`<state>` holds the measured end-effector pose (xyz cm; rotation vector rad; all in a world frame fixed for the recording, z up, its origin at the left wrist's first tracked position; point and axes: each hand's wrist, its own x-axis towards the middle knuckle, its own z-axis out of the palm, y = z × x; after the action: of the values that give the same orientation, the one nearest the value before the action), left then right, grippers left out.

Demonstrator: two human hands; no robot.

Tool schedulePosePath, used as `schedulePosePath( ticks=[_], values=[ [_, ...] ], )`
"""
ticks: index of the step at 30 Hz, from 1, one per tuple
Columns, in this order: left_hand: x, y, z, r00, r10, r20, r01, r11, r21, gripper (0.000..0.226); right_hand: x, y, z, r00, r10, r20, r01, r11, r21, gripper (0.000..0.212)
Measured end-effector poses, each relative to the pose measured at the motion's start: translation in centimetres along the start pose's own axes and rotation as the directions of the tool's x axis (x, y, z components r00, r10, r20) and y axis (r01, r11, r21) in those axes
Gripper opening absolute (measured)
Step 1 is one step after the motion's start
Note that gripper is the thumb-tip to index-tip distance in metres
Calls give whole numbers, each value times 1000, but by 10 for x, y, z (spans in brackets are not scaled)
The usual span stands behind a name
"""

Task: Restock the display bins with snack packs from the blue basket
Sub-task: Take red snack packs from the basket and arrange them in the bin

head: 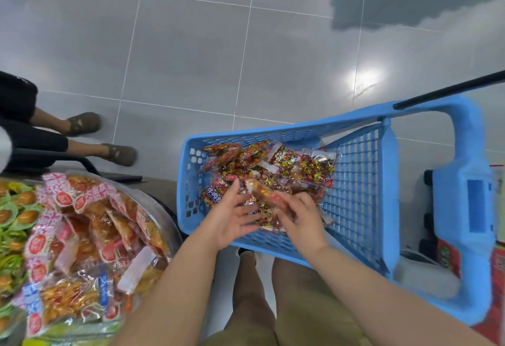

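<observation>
The blue basket [358, 181] stands on the floor in front of me, holding a heap of red and gold snack packs [276, 165]. Both my hands are inside it. My left hand [232, 217] is spread palm up with straight fingers over the packs. My right hand [303, 217] curls its fingers round one blurred red snack pack [269, 194] lifted a little above the heap. At the lower left, a clear display bin [175, 225] is piled with pink-and-orange packs [90, 231].
A second bin of green-wrapped snacks [13, 217] sits at the far left edge. Another person's legs and sandals [84, 124] stand on the grey tiles to the left. The basket's handle [464, 209] sticks out right, beside red boxes [494, 269].
</observation>
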<state>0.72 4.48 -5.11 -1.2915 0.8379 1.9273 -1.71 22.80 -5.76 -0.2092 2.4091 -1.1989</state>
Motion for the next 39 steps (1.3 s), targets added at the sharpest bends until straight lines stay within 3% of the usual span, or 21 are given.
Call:
schedulePosePath(
  ticks=[2, 4, 8, 10, 11, 12, 14, 15, 18, 22, 25, 29, 31, 34, 37, 39],
  values=[
    [-3, 2, 5, 996, 46, 71, -37, 991, -128, 60, 0, -3, 5, 959, -282, 25, 282, 946, -157, 42],
    [-3, 3, 11, 994, 94, 61, -81, 980, -184, 46, 0, -2, 10, 901, -429, 65, 431, 870, -239, 39],
    [11, -3, 13, 987, 90, -136, -112, 981, -159, 38, 8, 11, 7, 848, -430, 310, 492, 855, -162, 45],
    [18, -5, 8, 976, 62, -207, -102, 976, -190, 39, 17, 23, -2, 916, -201, 346, 259, 957, -130, 53],
    [21, -5, 5, 971, 44, -233, -93, 974, -206, 38, 25, 30, -8, 970, -24, 241, 55, 991, -122, 53],
    [24, -5, 2, 968, 28, -251, -83, 973, -214, 37, 36, 38, -13, 980, 180, 83, -171, 980, -105, 52],
    [28, -4, -4, 965, 13, -261, -67, 978, -198, 40, 57, 56, -24, 833, 531, -154, -545, 836, -63, 53],
    [30, -5, -6, 964, 11, -264, -57, 984, -167, 44, 66, 63, -27, 745, 641, -186, -658, 751, -49, 54],
    [34, -7, -7, 960, 22, -279, -50, 995, -91, 48, 85, 75, -25, 621, 776, -105, -768, 630, 115, 43],
    [35, -10, -8, 957, 33, -287, -56, 996, -71, 45, 103, 79, -20, 514, 847, -136, -777, 527, 344, 63],
    [35, -13, -12, 954, 30, -298, -50, 997, -60, 45, 109, 86, -20, 561, 823, -90, -804, 568, 176, 55],
    [31, -14, -16, 954, 58, -293, -89, 992, -92, 39, 107, 81, -23, 597, 799, -74, -755, 590, 286, 39],
    [29, -15, -18, 955, 70, -289, -115, 983, -140, 35, 101, 71, -25, 686, 715, -136, -662, 690, 292, 15],
    [26, -13, -20, 952, 80, -296, -137, 975, -177, 39, 84, 54, -34, 794, 595, -123, -520, 770, 369, 19],
    [25, -12, -21, 953, 92, -288, -141, 978, -152, 44, 65, 38, -43, 839, 516, 173, -512, 640, 573, 12],
    [22, -10, -21, 967, 104, -235, -143, 977, -159, 42, 52, 30, -41, 780, 435, 449, -625, 512, 590, 12]
  ],
)
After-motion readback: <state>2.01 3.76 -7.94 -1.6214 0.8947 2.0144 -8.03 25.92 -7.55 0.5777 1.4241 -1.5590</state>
